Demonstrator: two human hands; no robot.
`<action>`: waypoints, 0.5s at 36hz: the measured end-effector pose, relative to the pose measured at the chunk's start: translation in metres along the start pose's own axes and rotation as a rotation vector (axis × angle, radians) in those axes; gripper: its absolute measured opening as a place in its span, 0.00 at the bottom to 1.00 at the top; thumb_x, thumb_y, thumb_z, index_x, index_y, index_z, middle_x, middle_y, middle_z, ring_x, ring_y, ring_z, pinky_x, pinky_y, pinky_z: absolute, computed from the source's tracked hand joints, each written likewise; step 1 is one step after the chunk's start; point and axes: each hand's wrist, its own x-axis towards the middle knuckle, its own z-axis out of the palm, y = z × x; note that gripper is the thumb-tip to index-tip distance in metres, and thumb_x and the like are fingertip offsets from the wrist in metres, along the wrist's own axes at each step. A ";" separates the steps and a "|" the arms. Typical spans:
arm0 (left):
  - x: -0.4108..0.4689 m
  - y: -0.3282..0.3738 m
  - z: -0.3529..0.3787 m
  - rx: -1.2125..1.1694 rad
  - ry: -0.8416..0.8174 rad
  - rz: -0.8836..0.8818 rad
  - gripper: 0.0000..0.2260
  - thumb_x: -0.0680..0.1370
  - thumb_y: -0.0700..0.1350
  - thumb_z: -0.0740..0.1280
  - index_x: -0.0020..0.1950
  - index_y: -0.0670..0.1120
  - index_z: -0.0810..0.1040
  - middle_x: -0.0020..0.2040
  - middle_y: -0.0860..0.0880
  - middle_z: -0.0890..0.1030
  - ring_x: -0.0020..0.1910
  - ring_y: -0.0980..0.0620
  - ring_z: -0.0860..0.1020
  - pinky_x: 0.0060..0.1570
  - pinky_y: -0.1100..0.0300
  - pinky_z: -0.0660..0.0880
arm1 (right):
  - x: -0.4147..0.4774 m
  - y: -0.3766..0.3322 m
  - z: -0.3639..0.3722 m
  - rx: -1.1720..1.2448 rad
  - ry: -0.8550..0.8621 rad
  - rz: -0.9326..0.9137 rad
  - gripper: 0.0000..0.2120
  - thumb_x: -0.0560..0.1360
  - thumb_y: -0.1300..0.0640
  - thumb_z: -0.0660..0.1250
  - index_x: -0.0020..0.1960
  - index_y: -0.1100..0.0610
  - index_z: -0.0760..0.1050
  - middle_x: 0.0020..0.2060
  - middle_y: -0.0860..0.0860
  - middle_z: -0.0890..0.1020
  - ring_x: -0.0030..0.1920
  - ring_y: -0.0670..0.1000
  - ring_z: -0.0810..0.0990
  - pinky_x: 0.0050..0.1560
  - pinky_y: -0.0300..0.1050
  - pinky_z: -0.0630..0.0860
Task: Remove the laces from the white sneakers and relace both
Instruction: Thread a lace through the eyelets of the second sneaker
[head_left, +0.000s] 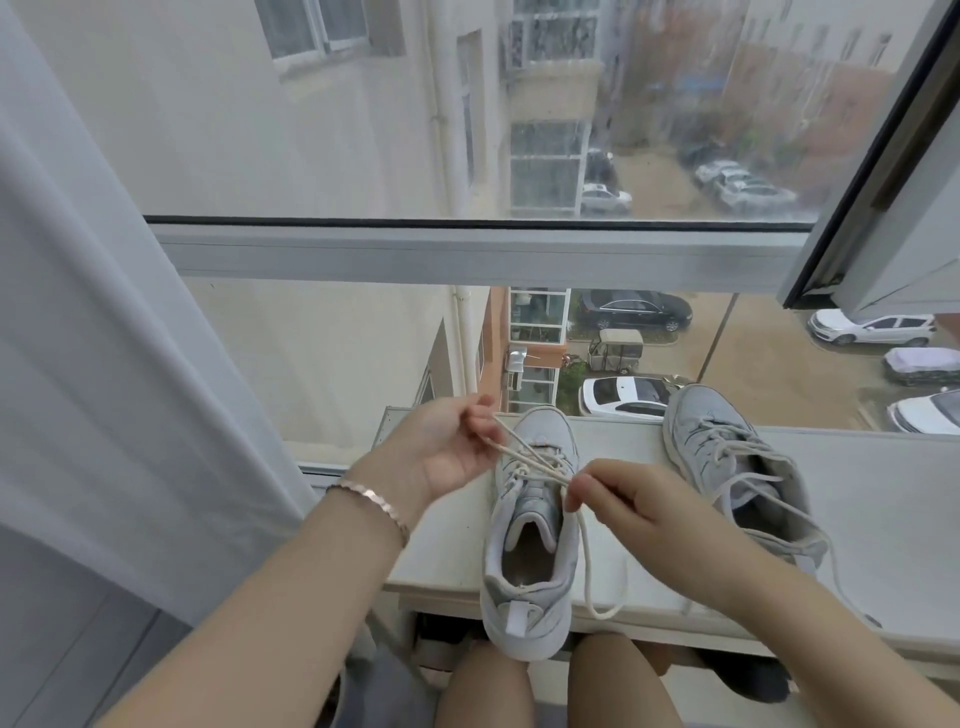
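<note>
Fingers (480, 415) of the left hand (441, 447) pinch one strand of lace (524, 457) and hold it up and to the left. The right hand (623, 499) pinches the other strand just above the tongue, fingers curled tight round it, and a long loop hangs from it down past the table (883, 493) edge. Both strands run into the upper eyelets of the near sneaker (524, 597), which lies toe toward the window with its heel past the table's front edge, above the knees. The second sneaker (717, 447) sits well to the right, near the glass, laces loose but threaded, one end trailing off the table. My guess is that the lace is being drawn out of the near sneaker. The weak spot is that overhanging heel: neither hand steadies the sneaker, so a sharp tug when the lace catches in an eyelet could slide it off the edge. The hanging loop could also twist into a knot, and the right forearm might snag the other sneaker's trailing end.
</note>
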 end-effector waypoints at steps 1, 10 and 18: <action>0.004 0.004 -0.004 -0.018 0.020 -0.020 0.11 0.82 0.39 0.55 0.43 0.39 0.71 0.22 0.51 0.68 0.17 0.57 0.65 0.20 0.68 0.69 | -0.001 0.003 -0.002 0.026 -0.011 0.017 0.14 0.79 0.52 0.57 0.37 0.46 0.75 0.23 0.45 0.68 0.25 0.44 0.63 0.29 0.35 0.63; 0.024 0.003 -0.024 -0.154 0.033 0.001 0.08 0.79 0.38 0.60 0.47 0.33 0.75 0.32 0.44 0.74 0.23 0.54 0.74 0.28 0.66 0.76 | -0.002 0.002 -0.027 0.713 -0.286 0.091 0.12 0.76 0.51 0.63 0.38 0.53 0.80 0.26 0.48 0.71 0.26 0.47 0.68 0.30 0.36 0.67; 0.001 -0.019 -0.019 0.633 0.118 0.024 0.24 0.76 0.62 0.60 0.41 0.42 0.80 0.36 0.48 0.78 0.33 0.53 0.73 0.32 0.63 0.68 | 0.031 -0.014 0.000 0.654 -0.014 0.217 0.10 0.76 0.54 0.65 0.42 0.59 0.81 0.25 0.52 0.79 0.22 0.45 0.71 0.21 0.33 0.66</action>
